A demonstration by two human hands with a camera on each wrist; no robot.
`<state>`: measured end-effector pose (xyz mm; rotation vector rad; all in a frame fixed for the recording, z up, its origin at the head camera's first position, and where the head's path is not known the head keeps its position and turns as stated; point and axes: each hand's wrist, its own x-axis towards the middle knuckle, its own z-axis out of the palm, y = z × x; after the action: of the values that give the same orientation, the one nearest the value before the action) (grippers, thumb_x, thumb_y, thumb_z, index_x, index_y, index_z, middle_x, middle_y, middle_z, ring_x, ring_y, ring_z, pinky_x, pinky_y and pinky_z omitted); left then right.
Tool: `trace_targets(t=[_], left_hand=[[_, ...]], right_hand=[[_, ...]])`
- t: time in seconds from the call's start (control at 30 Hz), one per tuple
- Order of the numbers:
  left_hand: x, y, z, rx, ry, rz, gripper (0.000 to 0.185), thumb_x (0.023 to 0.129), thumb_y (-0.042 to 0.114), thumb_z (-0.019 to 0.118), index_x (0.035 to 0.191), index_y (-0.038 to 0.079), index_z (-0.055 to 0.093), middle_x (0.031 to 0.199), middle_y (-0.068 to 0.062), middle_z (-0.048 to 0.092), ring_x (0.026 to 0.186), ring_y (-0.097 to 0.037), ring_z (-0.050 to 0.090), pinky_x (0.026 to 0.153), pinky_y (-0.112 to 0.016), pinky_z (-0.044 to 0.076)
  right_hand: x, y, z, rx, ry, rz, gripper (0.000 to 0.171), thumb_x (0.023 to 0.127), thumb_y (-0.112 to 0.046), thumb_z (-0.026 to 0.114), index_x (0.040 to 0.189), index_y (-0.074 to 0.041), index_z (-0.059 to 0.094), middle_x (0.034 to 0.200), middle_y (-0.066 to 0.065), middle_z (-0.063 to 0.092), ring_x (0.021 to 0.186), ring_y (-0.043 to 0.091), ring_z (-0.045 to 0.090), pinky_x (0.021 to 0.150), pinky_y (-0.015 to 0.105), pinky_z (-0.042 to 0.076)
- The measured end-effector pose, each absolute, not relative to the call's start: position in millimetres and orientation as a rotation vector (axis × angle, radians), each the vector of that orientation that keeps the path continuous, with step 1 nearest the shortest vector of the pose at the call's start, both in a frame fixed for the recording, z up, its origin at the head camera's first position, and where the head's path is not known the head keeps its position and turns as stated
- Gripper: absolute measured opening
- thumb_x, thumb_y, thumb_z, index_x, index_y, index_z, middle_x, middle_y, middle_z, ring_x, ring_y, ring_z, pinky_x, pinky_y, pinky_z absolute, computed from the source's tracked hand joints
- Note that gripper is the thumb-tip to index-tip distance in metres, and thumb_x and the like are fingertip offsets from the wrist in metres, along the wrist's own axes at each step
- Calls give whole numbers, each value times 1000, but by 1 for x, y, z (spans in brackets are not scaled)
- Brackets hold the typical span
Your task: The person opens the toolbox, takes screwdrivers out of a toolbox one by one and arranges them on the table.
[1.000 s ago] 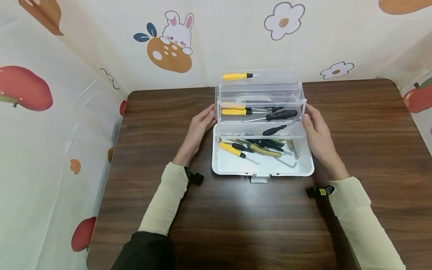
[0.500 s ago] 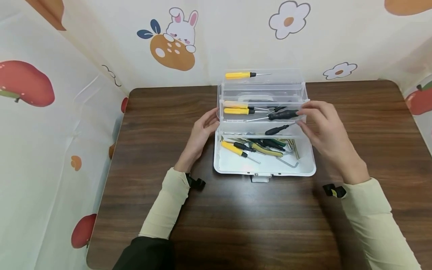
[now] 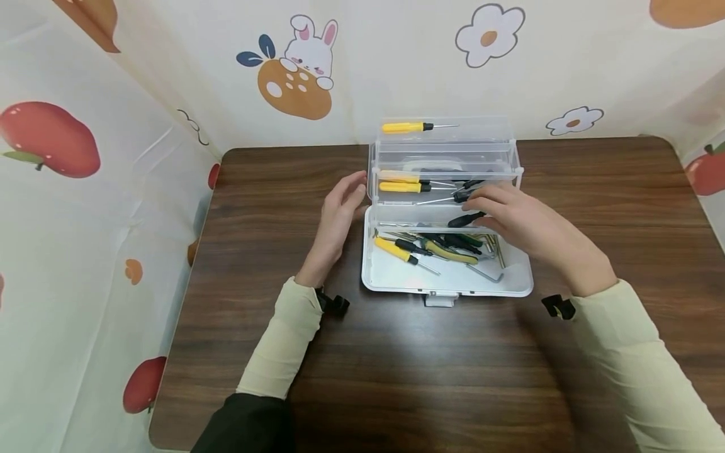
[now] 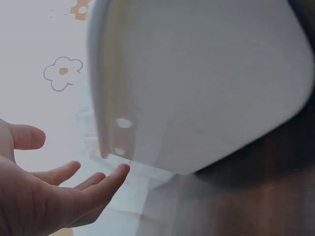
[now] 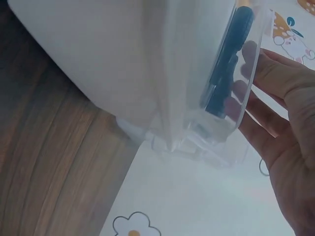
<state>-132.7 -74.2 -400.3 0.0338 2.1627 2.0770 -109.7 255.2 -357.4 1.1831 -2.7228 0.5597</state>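
Observation:
A white toolbox [image 3: 391, 277] with clear fold-out trays [image 3: 498, 218] stands opened on the table. My right hand [image 3: 532, 229] reaches over the trays' right side, fingertips at a black-handled screwdriver [image 3: 461, 197], whose handle it partly covers. In the right wrist view, the fingertips show through the clear wall beside a dark handle [image 5: 231, 59]; no firm grip shows. Below lies another black screwdriver [image 3: 466, 219]. My left hand [image 3: 334, 220] is beside the toolbox's left side, its fingers [image 4: 98, 189] loosely spread and holding nothing.
Yellow screwdrivers [image 3: 399, 187] lie in the trays, one yellow screwdriver [image 3: 402, 128] in the top one. The base holds pliers [image 3: 450, 253], a yellow screwdriver [image 3: 393, 249] and hex keys [image 3: 487, 274]. A latch [image 3: 440, 301] juts forward. Wooden table [image 3: 362, 377]; patterned cloth [image 3: 396, 75] behind.
My right hand has left the toolbox's right side and moved left over the trays to the black screwdriver. The left hand stays beside the left side, its fingers slightly raised.

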Motion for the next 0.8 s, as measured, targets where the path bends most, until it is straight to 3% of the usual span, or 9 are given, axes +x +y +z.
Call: trace_targets(t=[0.23,0.53,0.8], left_hand=[[-145,-70,-390,62,2189,2052,50,110,34,50,155,11,47,155,-11,53,137,-24,58,108,-40,55],[-155,-58,-386,40,2181,2015,54,110,38,51,158,15,44,158,-10,50,136,-27,58,107,-53,54],[-161,-52,-390,15,2121,2055,52,109,36,53,158,20,45,161,-4,49,139,-23,57,108,-50,54]], right_hand=[[-112,250,-356,1213,-2804,494,35,82,4,84,115,-5,74,116,9,74,109,29,66,92,47,59],[-115,250,-356,1229,-2838,490,33,82,2,84,113,-8,78,111,5,76,103,25,69,89,45,60],[-115,250,-355,1199,-2864,435,30,87,0,81,115,-8,76,111,7,74,104,25,69,87,46,61]])
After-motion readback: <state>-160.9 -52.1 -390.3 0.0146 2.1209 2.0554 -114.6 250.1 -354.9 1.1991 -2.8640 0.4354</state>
